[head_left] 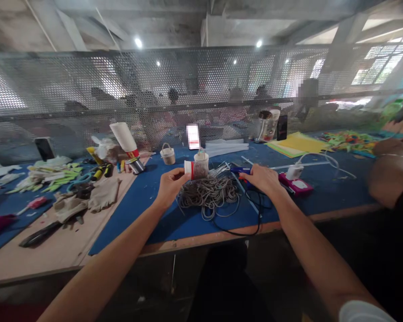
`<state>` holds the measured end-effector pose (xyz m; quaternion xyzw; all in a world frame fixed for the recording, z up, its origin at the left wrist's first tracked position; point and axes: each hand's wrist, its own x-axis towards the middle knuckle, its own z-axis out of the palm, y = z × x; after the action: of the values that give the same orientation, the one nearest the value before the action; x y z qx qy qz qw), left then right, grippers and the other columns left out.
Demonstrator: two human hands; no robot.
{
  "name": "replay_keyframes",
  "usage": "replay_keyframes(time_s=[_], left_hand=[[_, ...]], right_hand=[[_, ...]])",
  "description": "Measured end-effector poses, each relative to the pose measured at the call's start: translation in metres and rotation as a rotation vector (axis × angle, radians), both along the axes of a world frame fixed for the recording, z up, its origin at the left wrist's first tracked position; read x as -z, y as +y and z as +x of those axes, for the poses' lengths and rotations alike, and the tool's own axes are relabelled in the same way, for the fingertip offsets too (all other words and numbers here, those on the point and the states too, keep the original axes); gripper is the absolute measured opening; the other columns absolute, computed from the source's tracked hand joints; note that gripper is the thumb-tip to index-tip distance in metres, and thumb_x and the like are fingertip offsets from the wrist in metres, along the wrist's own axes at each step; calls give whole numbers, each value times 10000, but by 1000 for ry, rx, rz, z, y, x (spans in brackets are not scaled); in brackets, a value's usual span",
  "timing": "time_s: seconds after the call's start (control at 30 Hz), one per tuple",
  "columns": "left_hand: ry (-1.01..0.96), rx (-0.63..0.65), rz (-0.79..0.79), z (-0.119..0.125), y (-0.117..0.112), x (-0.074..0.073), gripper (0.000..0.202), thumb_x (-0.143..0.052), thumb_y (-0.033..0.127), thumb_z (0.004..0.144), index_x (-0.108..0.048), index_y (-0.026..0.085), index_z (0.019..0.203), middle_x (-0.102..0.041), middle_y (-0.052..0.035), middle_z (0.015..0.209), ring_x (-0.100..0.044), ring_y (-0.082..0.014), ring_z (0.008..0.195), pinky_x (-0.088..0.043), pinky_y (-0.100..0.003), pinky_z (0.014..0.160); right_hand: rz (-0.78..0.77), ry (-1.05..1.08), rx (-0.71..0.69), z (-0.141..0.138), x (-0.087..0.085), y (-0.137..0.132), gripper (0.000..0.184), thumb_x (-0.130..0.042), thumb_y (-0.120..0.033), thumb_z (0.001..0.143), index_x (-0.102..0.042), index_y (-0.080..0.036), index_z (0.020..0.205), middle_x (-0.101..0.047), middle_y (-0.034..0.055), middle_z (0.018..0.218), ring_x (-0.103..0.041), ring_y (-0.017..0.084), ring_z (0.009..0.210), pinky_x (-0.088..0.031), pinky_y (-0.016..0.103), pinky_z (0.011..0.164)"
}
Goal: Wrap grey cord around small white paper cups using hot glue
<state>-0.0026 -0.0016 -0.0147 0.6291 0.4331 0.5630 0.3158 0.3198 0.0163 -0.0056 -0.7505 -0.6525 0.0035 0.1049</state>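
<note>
My left hand is closed around a small paper cup lying on its side, its white and red rim towards my fingers and grey cord wound on its body. Just below it lies a loose heap of grey cord on the blue mat. My right hand rests with curled fingers on a blue and red glue gun, whose black cable loops to the table's front edge. A second cord-wrapped cup stands upright behind the held one.
A small woven basket, a tilted white paper cone, a pink and white charger block, yellow sheets and green scraps lie about. A perforated metal screen backs the table. Another person's arm reaches in at right.
</note>
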Motion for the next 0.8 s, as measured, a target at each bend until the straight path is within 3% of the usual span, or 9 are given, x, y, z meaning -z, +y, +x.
replay_keyframes(time_s=[0.17, 0.33, 0.43, 0.57, 0.63, 0.73, 0.8], left_hand=[[-15, 10, 12, 0, 0, 1, 290, -752, 373, 756, -766, 132, 918, -741, -44, 862, -623, -176, 788, -468, -269, 755], [-40, 36, 19, 1, -1, 0, 277, -772, 365, 747, -769, 136, 902, -738, -36, 843, -617, -169, 779, -465, -263, 751], [-53, 41, 17, 1, -1, -1, 264, -779, 355, 743, -768, 135, 888, -734, -34, 835, -609, -161, 769, -462, -261, 751], [-73, 64, 7, 1, 0, 0, 259, -775, 350, 750, -768, 140, 900, -737, -37, 841, -610, -160, 767, -463, -262, 736], [-76, 62, 9, 0, 1, 1, 254, -773, 347, 751, -767, 140, 899, -739, -40, 845, -616, -164, 775, -466, -266, 742], [-76, 59, 3, 0, 1, 2, 263, -770, 348, 752, -765, 138, 910, -746, -48, 868, -628, -174, 789, -474, -276, 756], [-73, 65, -8, -1, 0, 1, 277, -768, 348, 753, -766, 136, 931, -751, -52, 889, -635, -179, 796, -476, -279, 765]], right_hand=[[-68, -41, -28, -3, 0, -1, 606, -474, -676, 874, -744, -138, 945, -734, 227, 1030, -675, 380, 1064, -468, 440, 854], [64, 69, 51, -4, -1, -1, 570, -482, -674, 857, -733, -166, 922, -741, 214, 1001, -690, 384, 1018, -481, 452, 832], [206, 246, 55, -7, -2, -1, 540, -524, -694, 826, -689, -188, 913, -751, 176, 967, -704, 349, 977, -496, 428, 819], [347, 714, -195, -15, -4, -4, 446, -551, -618, 861, -580, -199, 1010, -757, 77, 837, -730, 220, 712, -532, 329, 714], [348, 826, -261, -18, -6, -7, 421, -548, -580, 880, -534, -205, 1071, -750, 43, 776, -720, 200, 638, -535, 314, 678], [360, 614, -119, -17, -7, -7, 399, -593, -541, 851, -541, -208, 1065, -739, 50, 731, -734, 263, 759, -528, 365, 738], [370, 449, -11, -12, -6, -4, 408, -610, -541, 826, -566, -204, 1053, -750, 94, 806, -722, 316, 883, -513, 414, 791]])
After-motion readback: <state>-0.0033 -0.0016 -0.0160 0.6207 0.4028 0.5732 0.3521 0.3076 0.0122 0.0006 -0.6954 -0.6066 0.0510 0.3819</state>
